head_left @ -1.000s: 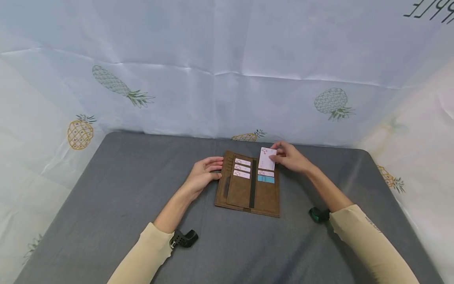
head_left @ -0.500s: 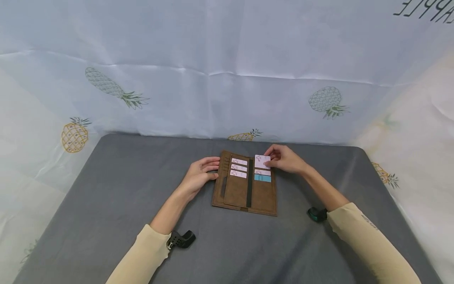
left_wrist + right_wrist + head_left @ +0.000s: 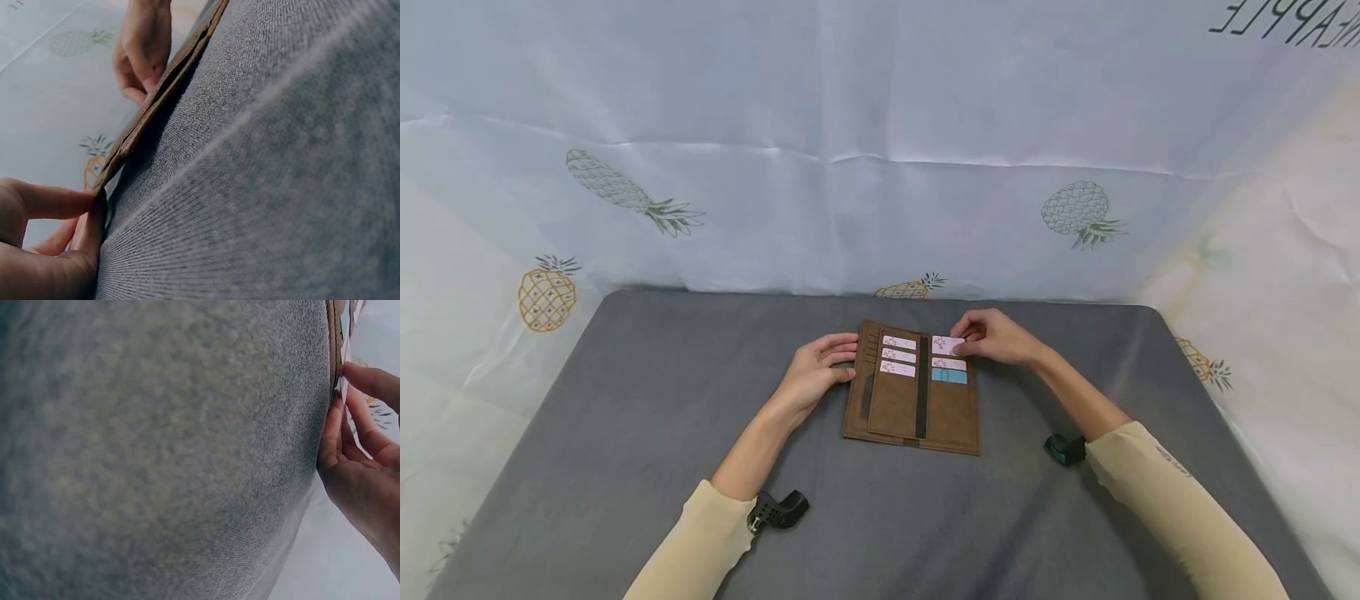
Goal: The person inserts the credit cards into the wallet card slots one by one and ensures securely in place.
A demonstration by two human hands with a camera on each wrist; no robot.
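An opened brown wallet (image 3: 951, 418) lies on the grey table, a dark strap down its middle. My left hand (image 3: 811, 377) holds its left edge, thumb and fingers pinching the corner of the wallet (image 3: 130, 139) in the left wrist view. At the top right slot, my right hand (image 3: 1000, 337) pinches a white card (image 3: 944, 342) with a pink flower print, mostly sunk in the slot. Below it sit another white card (image 3: 949, 364) and a blue card (image 3: 949, 377). Several white cards (image 3: 898, 355) fill the left-hand slots. The right wrist view shows the card edge-on between thumb and fingers.
The grey table (image 3: 700, 417) ends at a pale curtain (image 3: 775, 225) printed with pineapples, close behind the wallet. A black wrist camera (image 3: 781, 509) is on the left wrist and another black camera (image 3: 1065, 450) on the right.
My right hand has pushed the white card down into the top right slot, so less of it stands out. My left hand keeps its hold on the wallet. The head view has shifted slightly.
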